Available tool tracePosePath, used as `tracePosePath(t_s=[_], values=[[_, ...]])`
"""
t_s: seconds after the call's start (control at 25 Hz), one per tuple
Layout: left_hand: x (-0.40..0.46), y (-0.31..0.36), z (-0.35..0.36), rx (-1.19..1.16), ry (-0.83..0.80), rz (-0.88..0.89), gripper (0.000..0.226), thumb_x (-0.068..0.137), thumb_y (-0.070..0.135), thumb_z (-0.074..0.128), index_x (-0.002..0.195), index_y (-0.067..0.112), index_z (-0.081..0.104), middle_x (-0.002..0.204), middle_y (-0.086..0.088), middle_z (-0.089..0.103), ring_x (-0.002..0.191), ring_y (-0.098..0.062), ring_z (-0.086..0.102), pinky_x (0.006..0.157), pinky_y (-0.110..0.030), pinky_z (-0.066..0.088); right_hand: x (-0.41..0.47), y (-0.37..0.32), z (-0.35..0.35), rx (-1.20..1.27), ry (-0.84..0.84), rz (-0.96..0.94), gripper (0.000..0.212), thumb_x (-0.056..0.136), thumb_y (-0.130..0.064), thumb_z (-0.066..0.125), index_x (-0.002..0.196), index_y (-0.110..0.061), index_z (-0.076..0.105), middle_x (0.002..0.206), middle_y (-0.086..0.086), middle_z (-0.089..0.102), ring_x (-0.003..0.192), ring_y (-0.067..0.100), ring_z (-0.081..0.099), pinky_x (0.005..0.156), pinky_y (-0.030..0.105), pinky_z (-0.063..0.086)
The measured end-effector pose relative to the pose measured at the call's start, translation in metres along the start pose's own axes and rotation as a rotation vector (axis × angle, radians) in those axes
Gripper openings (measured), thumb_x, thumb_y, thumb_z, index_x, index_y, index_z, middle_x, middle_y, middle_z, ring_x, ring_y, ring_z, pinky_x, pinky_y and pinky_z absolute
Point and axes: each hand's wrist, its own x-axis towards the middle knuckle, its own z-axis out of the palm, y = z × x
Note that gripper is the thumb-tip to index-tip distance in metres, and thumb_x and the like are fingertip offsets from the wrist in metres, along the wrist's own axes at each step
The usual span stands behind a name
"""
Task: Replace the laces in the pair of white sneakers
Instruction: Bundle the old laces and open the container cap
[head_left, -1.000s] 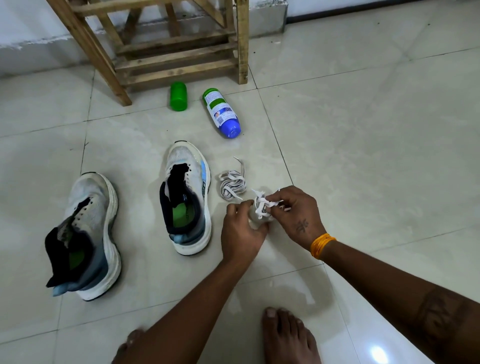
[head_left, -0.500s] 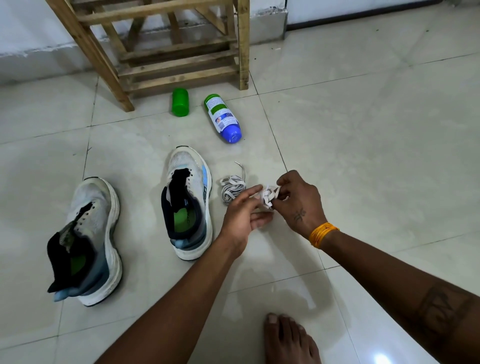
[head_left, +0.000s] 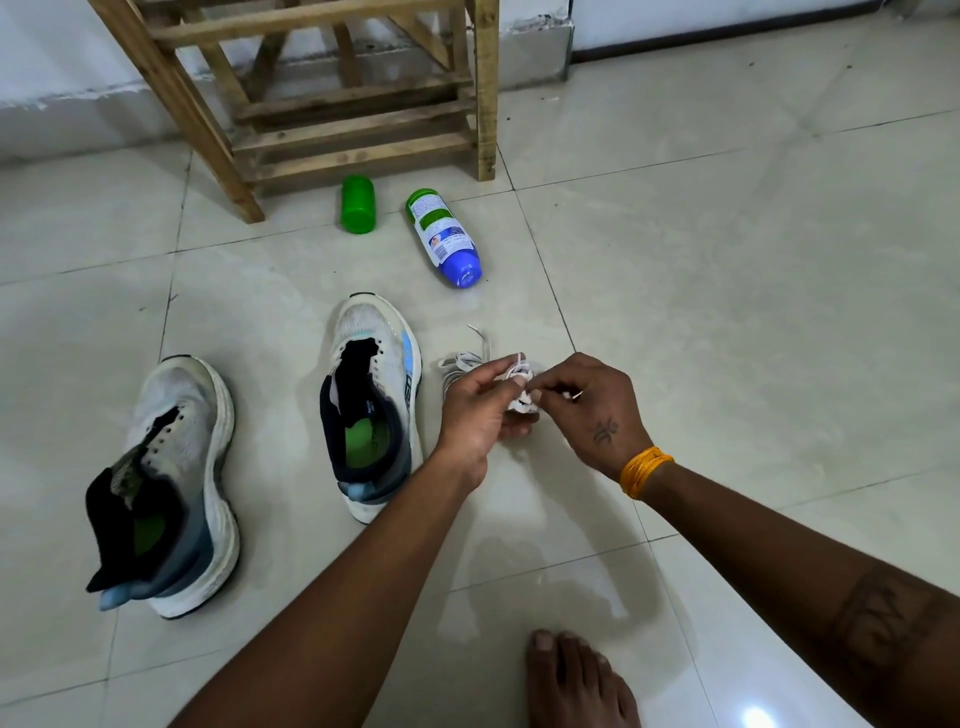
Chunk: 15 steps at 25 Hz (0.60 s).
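While both hands work above the glossy tiled floor (head_left: 727, 312), the left hand (head_left: 480, 410) cradles a crumpled bundle of flat white lace (head_left: 519, 379) and the right hand (head_left: 592, 410) pinches what looks like a strand. Two laceless mesh sneakers (head_left: 374, 395) (foam-soled, scuffed) stand just left.
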Motion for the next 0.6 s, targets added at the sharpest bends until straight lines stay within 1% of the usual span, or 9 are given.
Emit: tracePosePath(t_s=[0.04,0.08,0.16,0.28,0.36,0.44,0.48,0.52,0.6], values=[[0.000,0.000,0.001,0.055,-0.019,0.025,0.030,0.098,0.011,0.066,0.125,0.021,0.071,0.110,-0.011,0.077,0.082,-0.034,0.075,0.058,-0.030,0.058,0.002,-0.001,-0.003,0.071,0.014,0.092,0.012,0.079,-0.018,0.081,0.084,-0.026,0.074,0.075,-0.004,0.065,0.069,0.017,0.062,0.066,0.041,0.056],[0.000,0.000,0.002,0.100,-0.033,0.050,0.031,0.098,0.010,0.065,0.125,0.021,0.071,0.109,-0.009,0.077,0.082,-0.032,0.075,0.058,-0.031,0.058,0.004,-0.003,-0.005,0.116,0.030,0.167,0.018,0.076,-0.020,0.084,0.083,-0.026,0.068,0.072,-0.002,0.066,0.067,0.021,0.064,0.065,0.044,0.057],[-0.001,0.001,0.002,0.156,-0.051,0.077,0.027,0.098,0.013,0.065,0.122,0.023,0.073,0.107,-0.007,0.077,0.080,-0.026,0.074,0.061,-0.033,0.059,0.007,-0.003,-0.006,0.102,0.042,0.228,0.024,0.072,-0.020,0.086,0.078,-0.024,0.063,0.069,0.000,0.067,0.064,0.023,0.066,0.064,0.044,0.059],[0.000,0.004,0.003,0.167,-0.054,0.050,0.019,0.098,0.031,0.068,0.112,0.023,0.078,0.105,-0.004,0.078,0.083,-0.018,0.073,0.066,-0.036,0.061,0.007,-0.006,-0.005,0.094,0.026,0.295,0.018,0.070,-0.011,0.085,0.067,-0.016,0.068,0.064,0.002,0.069,0.062,0.025,0.068,0.063,0.039,0.059],[0.002,0.003,0.004,0.179,-0.018,0.063,0.016,0.094,0.029,0.073,0.107,0.020,0.078,0.101,-0.007,0.077,0.084,-0.016,0.073,0.067,-0.037,0.061,0.007,-0.010,-0.003,0.233,0.019,0.373,0.011,0.073,-0.007,0.083,0.071,-0.009,0.073,0.067,0.006,0.072,0.064,0.025,0.070,0.065,0.034,0.060],[0.006,0.002,0.004,0.171,0.037,0.080,0.013,0.092,0.024,0.076,0.104,0.020,0.077,0.100,-0.012,0.076,0.081,-0.018,0.072,0.063,-0.035,0.061,0.006,-0.012,0.001,0.432,0.000,0.452,0.003,0.079,-0.004,0.076,0.077,-0.006,0.077,0.075,0.010,0.075,0.075,0.025,0.074,0.072,0.033,0.062],[0.007,0.001,0.003,0.151,0.061,0.079,0.013,0.091,0.023,0.076,0.105,0.020,0.076,0.099,-0.013,0.076,0.077,-0.020,0.072,0.061,-0.034,0.059,0.007,-0.013,0.003,0.489,-0.012,0.461,0.008,0.081,-0.002,0.072,0.081,-0.007,0.079,0.080,0.010,0.077,0.082,0.027,0.075,0.077,0.035,0.062],[0.008,0.001,0.003,0.130,0.079,0.072,0.015,0.091,0.023,0.076,0.107,0.021,0.076,0.099,-0.013,0.076,0.074,-0.022,0.072,0.059,-0.033,0.058,0.007,-0.012,0.003,0.506,-0.029,0.448,0.013,0.082,-0.002,0.070,0.084,-0.010,0.081,0.084,0.010,0.078,0.086,0.028,0.076,0.081,0.037,0.062],[0.009,0.001,0.001,0.098,0.083,0.059,0.019,0.092,0.023,0.076,0.111,0.021,0.074,0.098,-0.012,0.076,0.070,-0.025,0.072,0.058,-0.033,0.058,0.008,-0.009,0.002,0.471,-0.058,0.388,0.015,0.084,-0.003,0.073,0.090,-0.014,0.082,0.086,0.008,0.079,0.084,0.026,0.076,0.082,0.039,0.062]])
